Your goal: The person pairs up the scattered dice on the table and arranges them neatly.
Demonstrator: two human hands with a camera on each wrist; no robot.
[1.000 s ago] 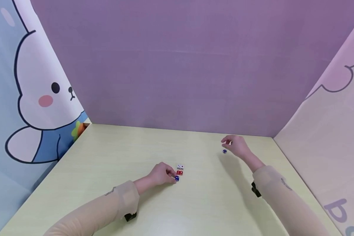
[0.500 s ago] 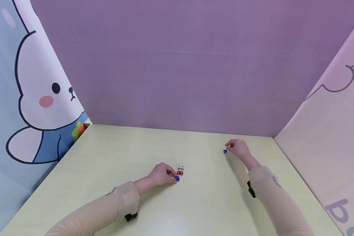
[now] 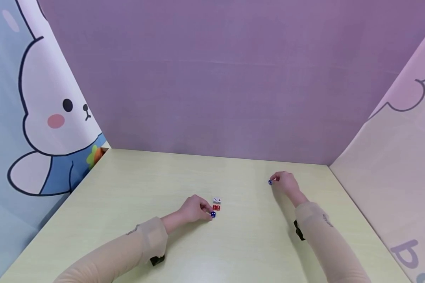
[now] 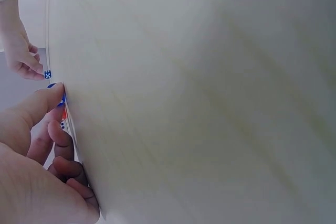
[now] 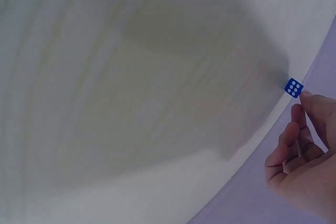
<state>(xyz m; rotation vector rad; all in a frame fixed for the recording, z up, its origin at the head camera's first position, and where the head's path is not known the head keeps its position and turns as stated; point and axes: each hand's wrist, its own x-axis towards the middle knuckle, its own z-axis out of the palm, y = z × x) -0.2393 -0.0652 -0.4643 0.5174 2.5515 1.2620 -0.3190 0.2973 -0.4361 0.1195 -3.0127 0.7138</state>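
Note:
My left hand pinches a blue die between thumb and index finger; the left wrist view shows the thumb tip covering part of it. Just beyond that die are red dice, and behind them white dice, together making a short column on the table. Farther back and to the right, my right hand has its fingertips at another blue die. That die shows a six face in the right wrist view, with thumb and index finger drawn together at its edge.
The pale wooden table ends at a purple panel behind. A rabbit-print sheet hangs on the left, and a pale printed sheet on the right.
My right hand has come down and nearer to the far blue die, its fingers closing from spread to together at it. The left hand and the dice beside it have stayed put.

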